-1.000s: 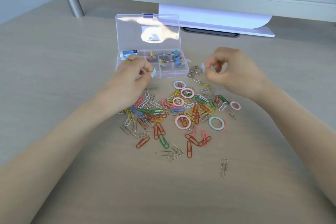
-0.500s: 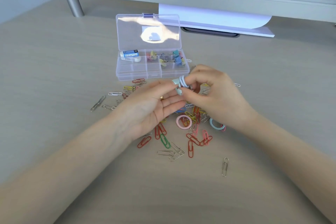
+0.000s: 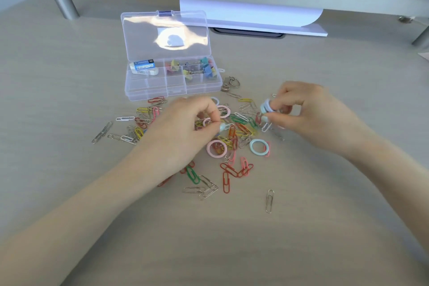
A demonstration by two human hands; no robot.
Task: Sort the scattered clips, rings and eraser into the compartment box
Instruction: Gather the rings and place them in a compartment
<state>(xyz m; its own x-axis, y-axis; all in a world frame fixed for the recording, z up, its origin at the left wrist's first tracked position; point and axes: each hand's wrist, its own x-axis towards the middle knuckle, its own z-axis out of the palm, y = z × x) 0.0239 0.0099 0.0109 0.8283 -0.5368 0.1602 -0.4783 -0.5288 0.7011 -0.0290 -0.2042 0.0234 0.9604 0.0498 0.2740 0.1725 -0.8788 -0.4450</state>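
R hand (image 3: 308,111) pinches stacked rings (image 3: 267,107); L hand (image 3: 185,127) nips a pink ring (image 3: 207,121) in pile. Rings light, stiff, slick; grip by rim.

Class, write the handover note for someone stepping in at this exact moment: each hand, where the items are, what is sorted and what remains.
Left hand: over the pile, fingertips pinching a small pale blue ring.
Right hand: holding a small stack of pale rings above the pile's right edge.
Compartment box: lid open, behind the pile. Eraser in the back-left compartment; binder clips in the back compartments to its right; front row looks empty.
Done: eraser and binder clips.
Left: paper clips scattered on the desk, loose pink ring, blue ring, the rings in hand, and one stray silver clip nearest the person.
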